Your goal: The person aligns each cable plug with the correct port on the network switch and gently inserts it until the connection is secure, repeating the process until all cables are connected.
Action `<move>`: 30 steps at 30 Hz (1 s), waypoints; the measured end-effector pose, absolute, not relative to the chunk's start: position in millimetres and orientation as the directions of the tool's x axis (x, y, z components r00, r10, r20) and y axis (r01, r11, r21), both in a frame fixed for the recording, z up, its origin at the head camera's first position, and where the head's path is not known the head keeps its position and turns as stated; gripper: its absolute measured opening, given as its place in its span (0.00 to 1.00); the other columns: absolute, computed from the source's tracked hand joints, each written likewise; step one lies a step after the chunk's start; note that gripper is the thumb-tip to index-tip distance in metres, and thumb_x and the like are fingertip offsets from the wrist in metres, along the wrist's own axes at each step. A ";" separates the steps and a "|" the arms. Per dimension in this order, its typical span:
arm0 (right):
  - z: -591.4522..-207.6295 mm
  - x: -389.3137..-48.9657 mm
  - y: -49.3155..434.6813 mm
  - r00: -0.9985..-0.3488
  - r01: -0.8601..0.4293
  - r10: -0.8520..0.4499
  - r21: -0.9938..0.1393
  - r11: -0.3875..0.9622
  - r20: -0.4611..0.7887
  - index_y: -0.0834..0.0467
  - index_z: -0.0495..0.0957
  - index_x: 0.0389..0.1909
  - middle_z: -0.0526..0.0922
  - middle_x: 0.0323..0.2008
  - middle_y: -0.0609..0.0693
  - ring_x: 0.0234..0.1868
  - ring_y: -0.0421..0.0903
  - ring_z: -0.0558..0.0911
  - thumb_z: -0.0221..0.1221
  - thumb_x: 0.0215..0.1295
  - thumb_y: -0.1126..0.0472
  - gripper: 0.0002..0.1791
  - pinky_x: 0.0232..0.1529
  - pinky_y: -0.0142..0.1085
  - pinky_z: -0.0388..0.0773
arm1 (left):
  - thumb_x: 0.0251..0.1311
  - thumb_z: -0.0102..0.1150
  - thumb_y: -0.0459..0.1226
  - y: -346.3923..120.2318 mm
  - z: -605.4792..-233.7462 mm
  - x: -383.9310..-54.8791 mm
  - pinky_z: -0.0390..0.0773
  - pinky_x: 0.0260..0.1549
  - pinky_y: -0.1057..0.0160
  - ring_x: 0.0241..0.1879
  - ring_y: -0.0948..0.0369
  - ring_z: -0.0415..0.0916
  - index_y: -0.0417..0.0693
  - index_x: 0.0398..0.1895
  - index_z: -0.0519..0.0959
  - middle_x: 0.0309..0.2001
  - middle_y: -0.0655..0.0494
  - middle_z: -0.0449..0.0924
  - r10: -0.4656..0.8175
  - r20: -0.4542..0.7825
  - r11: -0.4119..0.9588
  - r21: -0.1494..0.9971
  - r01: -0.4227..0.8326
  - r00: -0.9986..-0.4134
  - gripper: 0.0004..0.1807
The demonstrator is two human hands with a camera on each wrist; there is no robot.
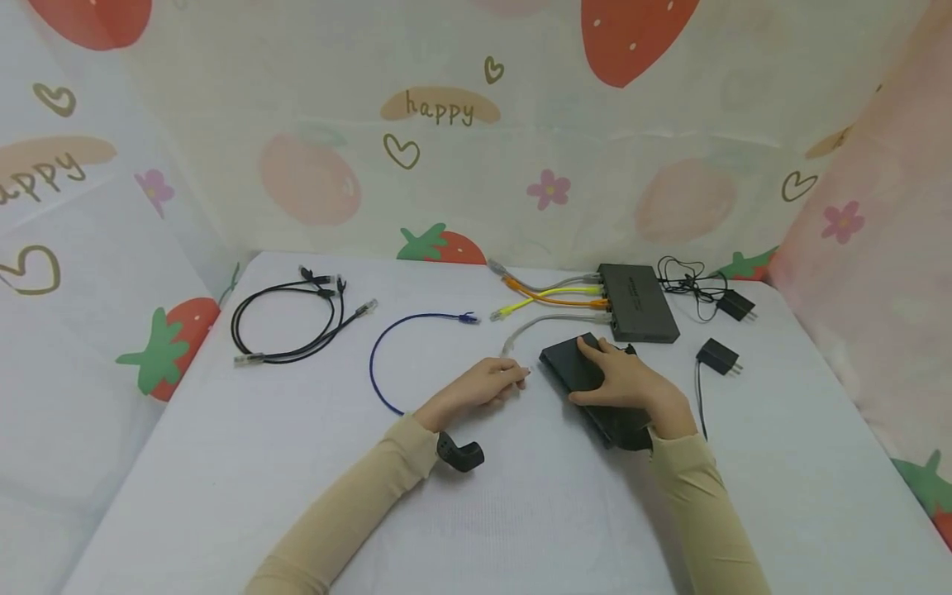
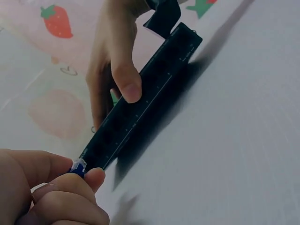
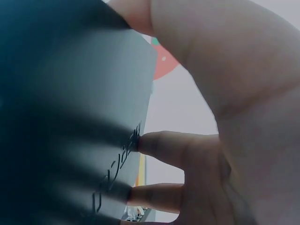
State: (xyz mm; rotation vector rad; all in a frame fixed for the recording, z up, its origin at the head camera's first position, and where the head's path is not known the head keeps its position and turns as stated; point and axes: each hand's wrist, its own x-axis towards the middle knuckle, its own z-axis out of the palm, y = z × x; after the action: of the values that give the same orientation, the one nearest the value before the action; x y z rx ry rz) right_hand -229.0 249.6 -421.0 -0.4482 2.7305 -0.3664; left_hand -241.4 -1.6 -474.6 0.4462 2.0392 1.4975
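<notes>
My left hand pinches the plug of a blue network cable between thumb and index finger. In the left wrist view this plug appears at the near end of a row of ports on a black network switch; whether it touches a port I cannot tell. My right hand grips that switch across its width, thumb on one edge and fingers on the other. The switch is tilted, its port side facing the left hand. The blue cable curves leftward on the table, its other plug lying loose.
Behind stands a second, dark grey switch with grey, yellow and orange cables plugged in. Two black power adapters lie at the right. Black network cables lie coiled at the left. Printed cloth hangs around the table.
</notes>
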 end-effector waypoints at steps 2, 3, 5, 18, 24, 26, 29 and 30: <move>-420.8 -229.3 250.5 -0.888 -0.259 -0.352 -0.308 0.915 -0.297 0.56 0.49 0.71 0.51 0.67 0.72 0.64 0.70 0.59 0.60 0.51 0.35 0.53 0.59 0.62 0.58 | 0.68 0.45 0.49 2.5 -474.9 -241.7 0.54 0.11 0.68 0.11 0.66 0.52 0.42 0.37 0.76 0.15 0.61 0.60 0.568 -0.261 0.292 0.950 -0.106 -0.780 0.19; -420.8 -229.4 250.8 -0.886 -0.264 -0.356 -0.307 0.914 -0.296 0.57 0.49 0.71 0.51 0.67 0.72 0.64 0.70 0.60 0.60 0.51 0.35 0.52 0.58 0.62 0.58 | 0.67 0.45 0.49 4.5 -475.2 -241.9 0.54 0.12 0.68 0.11 0.66 0.52 0.42 0.37 0.76 0.15 0.61 0.60 0.566 -0.272 0.279 0.951 -0.129 -0.778 0.19; -420.5 -229.3 251.0 -0.885 -0.267 -0.359 -0.308 0.913 -0.297 0.56 0.49 0.71 0.51 0.67 0.72 0.63 0.70 0.60 0.60 0.51 0.35 0.52 0.58 0.62 0.59 | 0.67 0.45 0.49 8.1 -476.3 -242.6 0.53 0.12 0.68 0.12 0.67 0.52 0.42 0.37 0.76 0.16 0.61 0.60 0.560 -0.288 0.259 0.952 -0.166 -0.777 0.19; -415.8 -227.9 251.3 -0.875 -0.275 -0.371 -0.311 0.910 -0.312 0.57 0.48 0.71 0.50 0.67 0.72 0.63 0.72 0.60 0.60 0.52 0.35 0.53 0.59 0.62 0.58 | 0.67 0.46 0.49 22.6 -481.4 -250.6 0.51 0.10 0.70 0.12 0.69 0.50 0.42 0.36 0.75 0.14 0.63 0.58 0.545 -0.322 0.188 0.947 -0.261 -0.774 0.18; -415.7 -228.4 249.1 -0.874 -0.282 -0.377 -0.313 0.907 -0.306 0.57 0.48 0.71 0.50 0.67 0.72 0.62 0.72 0.60 0.60 0.52 0.35 0.53 0.58 0.62 0.58 | 0.67 0.46 0.48 23.1 -479.3 -252.9 0.53 0.11 0.70 0.12 0.68 0.52 0.42 0.35 0.75 0.15 0.62 0.60 0.529 -0.330 0.212 0.944 -0.254 -0.782 0.18; -416.0 -228.3 248.6 -0.875 -0.284 -0.379 -0.314 0.906 -0.302 0.57 0.49 0.71 0.50 0.67 0.72 0.62 0.72 0.60 0.60 0.52 0.35 0.53 0.58 0.62 0.58 | 0.67 0.46 0.48 23.2 -478.9 -253.8 0.52 0.11 0.70 0.11 0.68 0.52 0.42 0.34 0.75 0.15 0.62 0.60 0.529 -0.333 0.214 0.942 -0.257 -0.781 0.18; -417.0 -227.2 248.8 -0.874 -0.280 -0.376 -0.312 0.908 -0.307 0.57 0.48 0.71 0.50 0.67 0.72 0.63 0.71 0.59 0.60 0.52 0.36 0.52 0.58 0.62 0.58 | 0.67 0.47 0.48 23.9 -479.7 -255.1 0.51 0.10 0.70 0.11 0.69 0.51 0.41 0.33 0.75 0.14 0.62 0.59 0.541 -0.343 0.214 0.939 -0.269 -0.768 0.18; -417.5 -226.5 248.9 -0.874 -0.278 -0.374 -0.313 0.908 -0.310 0.57 0.48 0.71 0.50 0.67 0.72 0.63 0.71 0.59 0.60 0.52 0.36 0.52 0.58 0.62 0.59 | 0.67 0.47 0.48 24.1 -480.2 -255.3 0.51 0.10 0.70 0.10 0.69 0.51 0.42 0.33 0.75 0.14 0.63 0.59 0.547 -0.348 0.218 0.937 -0.271 -0.762 0.18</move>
State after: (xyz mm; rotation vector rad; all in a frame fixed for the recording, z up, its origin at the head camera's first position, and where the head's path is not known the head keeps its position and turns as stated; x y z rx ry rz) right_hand -226.5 248.9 -417.5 -0.4794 2.7031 -0.3668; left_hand -255.3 24.1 -480.2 0.2546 1.8473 1.6147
